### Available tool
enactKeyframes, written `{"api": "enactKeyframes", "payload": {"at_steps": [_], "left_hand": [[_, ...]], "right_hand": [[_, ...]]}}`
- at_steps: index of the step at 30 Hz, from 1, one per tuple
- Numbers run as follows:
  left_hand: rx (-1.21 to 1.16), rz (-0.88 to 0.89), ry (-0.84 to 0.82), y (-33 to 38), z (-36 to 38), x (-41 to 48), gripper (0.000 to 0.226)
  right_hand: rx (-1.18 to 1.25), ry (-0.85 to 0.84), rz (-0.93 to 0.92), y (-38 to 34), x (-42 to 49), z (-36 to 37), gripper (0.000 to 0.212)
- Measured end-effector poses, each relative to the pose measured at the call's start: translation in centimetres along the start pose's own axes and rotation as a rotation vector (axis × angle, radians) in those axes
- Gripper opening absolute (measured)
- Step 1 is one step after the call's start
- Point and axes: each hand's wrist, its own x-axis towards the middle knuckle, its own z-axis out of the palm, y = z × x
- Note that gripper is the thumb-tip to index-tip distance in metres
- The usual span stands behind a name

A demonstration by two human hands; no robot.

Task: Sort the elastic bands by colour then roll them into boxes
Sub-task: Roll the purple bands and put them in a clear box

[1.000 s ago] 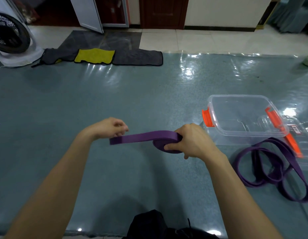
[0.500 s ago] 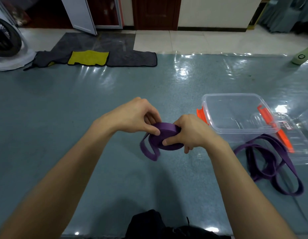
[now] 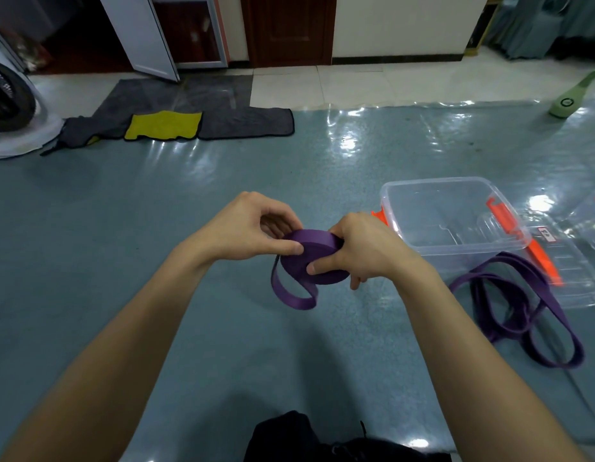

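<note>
Elastic of this sort is light, soft and springy. The purple band (image 3: 294, 266) is a flat, wide strap, and I judge that the wound part wants to uncoil the moment pressure comes off it. It looks matte and rubbery, so it should hold against skin rather than slide, and it is in no way fragile. The sound places to take it are the two flat faces of the coil, squeezed between thumb and fingers, plus the outermost turn where the free tail (image 3: 289, 298) leaves the roll. Holding it by the tail alone would probably let the coil spill open.

The band is held in the air over the bench (image 3: 156, 295), just left of the clear box (image 3: 473, 250), mostly wound into a thick disc with a short loop of tail hanging below. The right grip (image 3: 366, 248) is clamped on the coil: its thumb is pressed flat on the near face and its fingers are wrapped round the far side, with the wrist bent inward. The left grip (image 3: 246, 228) is closed on the same band, pinching the upper rim of the coil between thumb and curled fingers — placed, I would say, to feed the last turn round. Both forearms reach forward and angle toward each other, so the hands nearly meet at the roll.

A second purple band (image 3: 564, 328) lies loose and unrolled on the bench near the box, partly over the clear lid (image 3: 583, 288). No band shows inside the box.
</note>
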Motion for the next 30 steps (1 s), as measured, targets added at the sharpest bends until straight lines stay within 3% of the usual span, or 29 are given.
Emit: {"api": "enactKeyframes", "payload": {"at_steps": [4, 7, 14, 17, 19, 21, 26, 30], "left_hand": [[0.055, -0.063, -0.085, 0.3, 0.4, -0.1, 0.033], [0.126, -0.087, -0.062, 0.7, 0.2, -0.3, 0.032], [0.790, -0.026, -0.097, 2.6, 0.1, 0.3, 0.037], [0.926, 0.020, -0.118, 3.0, 0.8, 0.7, 0.035], [0.955, 0.032, -0.125, 3.2, 1.3, 0.9, 0.032], [0.883, 0.016, -0.124, 3.2, 0.8, 0.9, 0.032], [-0.034, -0.080, -0.055, 0.6, -2.2, -1.1, 0.038], [-0.328, -0.059, 0.059, -0.6, -1.3, -1.7, 0.044]], "right_hand": [[0.016, 0.011, -0.010, 0.0, -0.3, -0.2, 0.036], [0.056, 0.035, -0.042, 0.2, -0.8, 0.0, 0.042], [-0.085, 0.134, -0.143, 0.5, -1.1, 1.9, 0.031], [-0.220, 0.185, -0.168, 0.0, -0.9, 3.3, 0.044], [-0.232, 0.180, -0.188, -0.4, -0.5, 3.5, 0.038], [-0.156, 0.177, -0.195, -0.2, -0.4, 3.3, 0.032], [0.341, 0.222, -0.145, 2.0, -1.4, 1.9, 0.023], [0.701, 0.248, -0.181, 2.3, -1.9, 1.2, 0.033]]}}
